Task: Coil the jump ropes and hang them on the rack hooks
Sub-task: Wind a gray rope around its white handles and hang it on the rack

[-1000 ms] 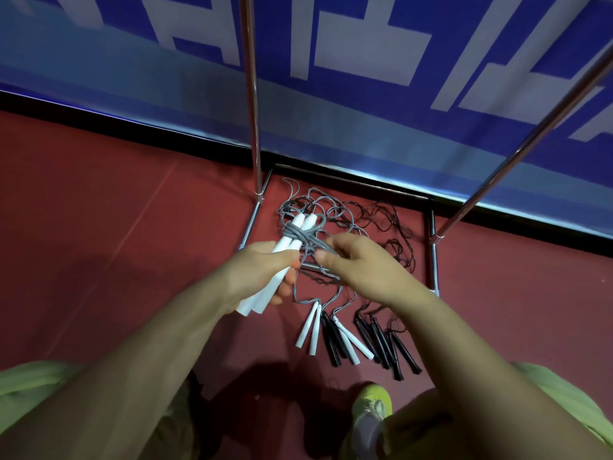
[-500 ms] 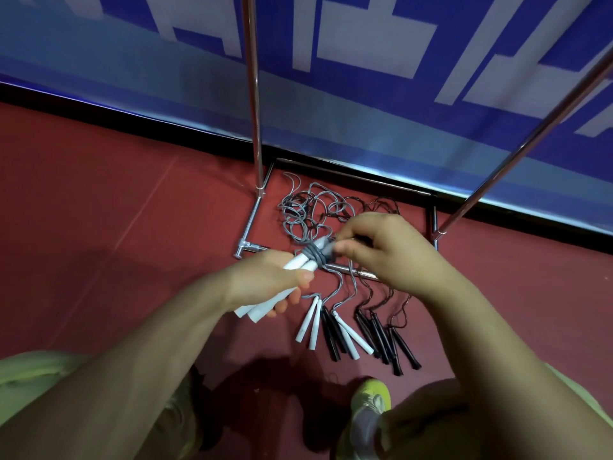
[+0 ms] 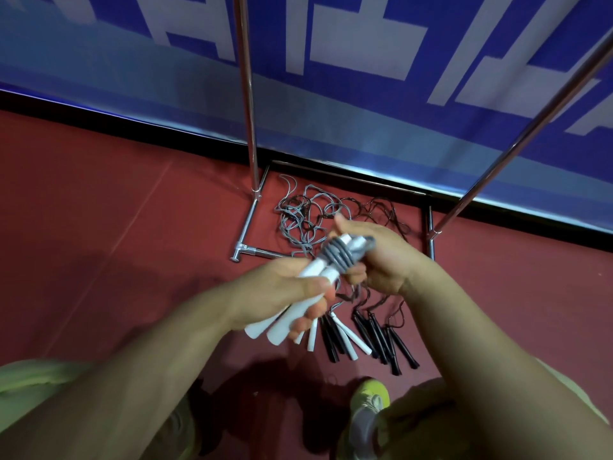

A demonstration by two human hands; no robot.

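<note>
We see the left hand [image 3: 282,293] gripping the two white handles [image 3: 285,322] of a grey jump rope, fingers curled round them, handle ends sticking out below the palm. The right hand [image 3: 381,257] holds the far end of the same bundle, fingers curled round the grey cord coil [image 3: 341,255] wrapped round the handle tops. Bundle is up off the red floor [image 3: 99,227], in front of the rack base [image 3: 247,224]. Inside that base lies a tangle of grey and black cords [image 3: 308,214]; loose white and black handles [image 3: 365,336] lie just in front of it. Rack uprights [image 3: 247,94] rise behind. A yellow-green shoe [image 3: 368,398] sits nearest us.
</note>
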